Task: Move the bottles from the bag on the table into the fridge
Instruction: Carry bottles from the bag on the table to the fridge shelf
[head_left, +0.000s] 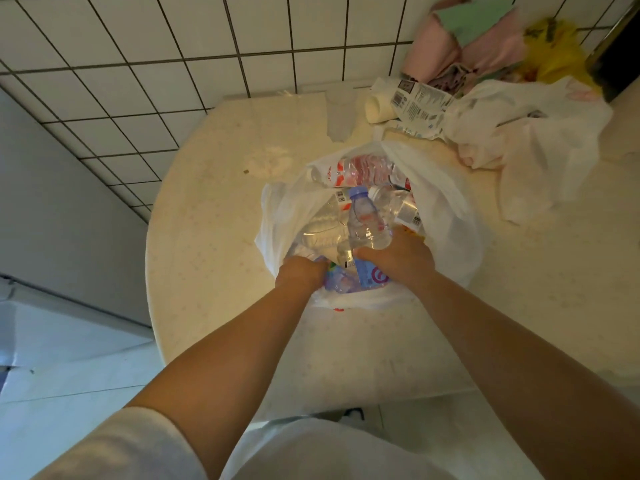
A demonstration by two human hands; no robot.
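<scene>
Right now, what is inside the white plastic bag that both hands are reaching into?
The white plastic bag holds several clear plastic bottles: a blue-capped bottle gripped by the right hand, and a red-labelled bottle behind it. The left hand covers what it touches; lower layers are hidden.

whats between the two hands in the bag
In the head view, a bottle with a blue label lies between the left hand and the right hand, inside the white bag.

Single head view, steeply down and close over table (214, 237) and forearms.
</scene>
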